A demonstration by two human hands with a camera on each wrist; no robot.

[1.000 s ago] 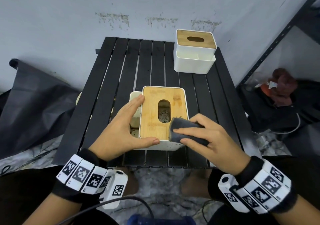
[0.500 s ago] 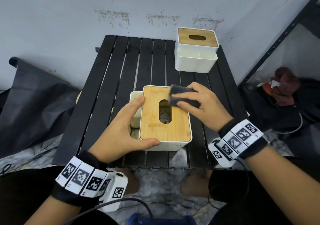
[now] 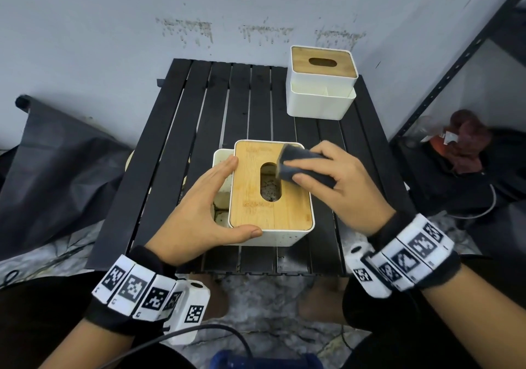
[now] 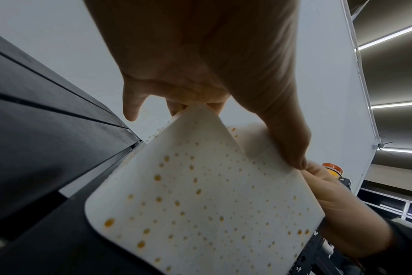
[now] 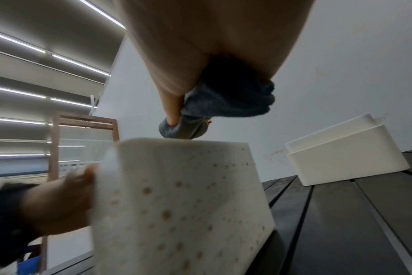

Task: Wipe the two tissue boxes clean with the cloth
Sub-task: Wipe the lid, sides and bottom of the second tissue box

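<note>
The near tissue box [image 3: 287, 209] is white with a bamboo lid and stands mid-table. Its white walls [image 4: 200, 204] [image 5: 176, 204] carry orange-brown spots. My left hand [image 3: 199, 212] [image 4: 200, 55] grips its near left corner, thumb on the front edge and fingers along the left side. My right hand [image 3: 338, 183] [image 5: 200, 46] holds a folded grey cloth [image 3: 301, 166] [image 5: 223, 104] pressed on the lid's far right part, beside the oval slot. The second tissue box [image 3: 321, 95] [image 5: 346, 160] stands untouched at the table's back right corner.
The black slatted table [image 3: 199, 112] stands against a grey wall. A black bag [image 3: 57, 169] lies on the floor at the left. A dark metal shelf upright [image 3: 455, 55] rises at the right, with reddish items [image 3: 466, 141] and a cable behind it.
My right hand has slid the cloth from the lid's near right corner to its far right part. The left hand and both boxes have stayed put.
</note>
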